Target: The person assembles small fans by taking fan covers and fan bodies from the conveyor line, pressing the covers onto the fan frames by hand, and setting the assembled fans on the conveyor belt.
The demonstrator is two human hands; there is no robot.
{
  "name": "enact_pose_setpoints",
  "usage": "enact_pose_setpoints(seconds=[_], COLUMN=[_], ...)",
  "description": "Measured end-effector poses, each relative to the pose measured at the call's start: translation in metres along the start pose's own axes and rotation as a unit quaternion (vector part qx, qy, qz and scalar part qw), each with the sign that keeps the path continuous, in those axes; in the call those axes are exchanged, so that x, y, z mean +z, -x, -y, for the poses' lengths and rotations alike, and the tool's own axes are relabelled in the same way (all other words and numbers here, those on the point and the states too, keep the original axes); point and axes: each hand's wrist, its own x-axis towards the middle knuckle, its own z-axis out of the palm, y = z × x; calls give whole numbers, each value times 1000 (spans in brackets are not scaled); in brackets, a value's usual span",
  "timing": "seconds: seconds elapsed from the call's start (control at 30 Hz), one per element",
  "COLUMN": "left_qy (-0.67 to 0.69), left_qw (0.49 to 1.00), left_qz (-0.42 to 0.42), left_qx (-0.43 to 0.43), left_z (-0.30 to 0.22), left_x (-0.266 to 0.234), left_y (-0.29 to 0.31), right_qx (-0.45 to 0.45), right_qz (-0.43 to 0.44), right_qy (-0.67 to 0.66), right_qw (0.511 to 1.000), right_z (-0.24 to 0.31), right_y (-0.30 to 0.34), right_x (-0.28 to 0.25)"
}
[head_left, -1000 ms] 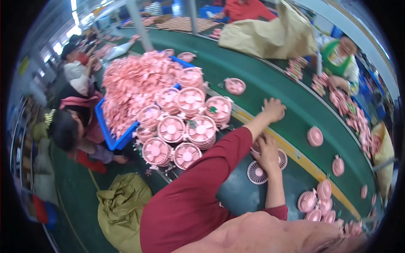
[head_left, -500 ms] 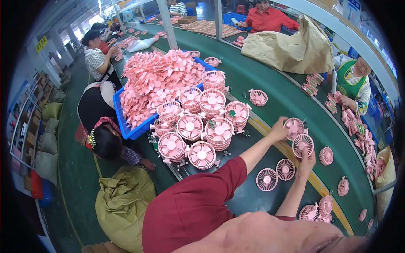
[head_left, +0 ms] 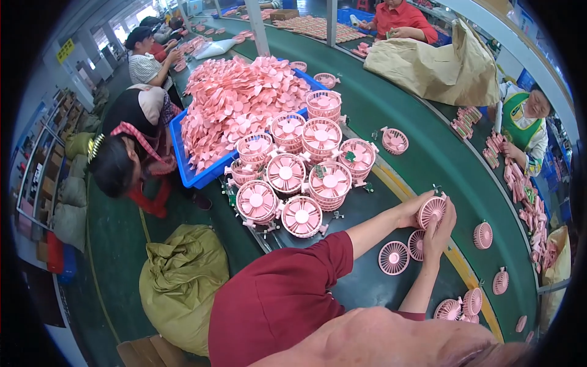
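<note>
Both my hands are closed around a small pink fan (head_left: 431,209) above the worktable. My left hand (head_left: 411,212) grips its far left side. My right hand (head_left: 439,232) presses against the round slatted grille on its front, with the thumb over the slats. A little metal piece sticks up at the fan's top. Just below my hands, two loose pink grilles, one fully visible grille (head_left: 393,258) and one partly covered grille (head_left: 416,246), lie on the dark green surface. Stacked pink fan housings (head_left: 330,183) with blades inside stand to the left.
A blue crate (head_left: 197,177) heaped with pink fan blades (head_left: 244,104) sits beyond the stacks. Along the green conveyor belt (head_left: 455,189) are scattered fan housings (head_left: 483,235). More grilles (head_left: 448,309) lie near my right forearm. Co-workers stand around; one person (head_left: 131,134) bends at the left.
My hands have brought the grille and the fan housing together, and the grille now covers the housing's front. The bending co-worker at the left has shifted, and the view has turned slightly.
</note>
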Motion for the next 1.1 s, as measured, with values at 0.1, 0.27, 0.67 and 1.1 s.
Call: enact_pose_setpoints(seconds=[0.1,0.27,0.67,1.1], left_qy=[77,78,-242,-620], left_qw=[997,994,873,573], left_qz=[22,-16,-130,-267], left_qx=[20,76,403,465], left_z=[3,13,29,-23], left_x=[-4,9,38,-18], left_y=[-1,-6,5,-46], right_qx=[-24,29,138,109], right_qz=[32,30,-28,-134], right_qy=[10,-19,-278,229], right_qw=[999,999,950,958], right_z=[8,7,18,-74], right_y=[0,3,3,-11], right_x=[5,10,18,-47])
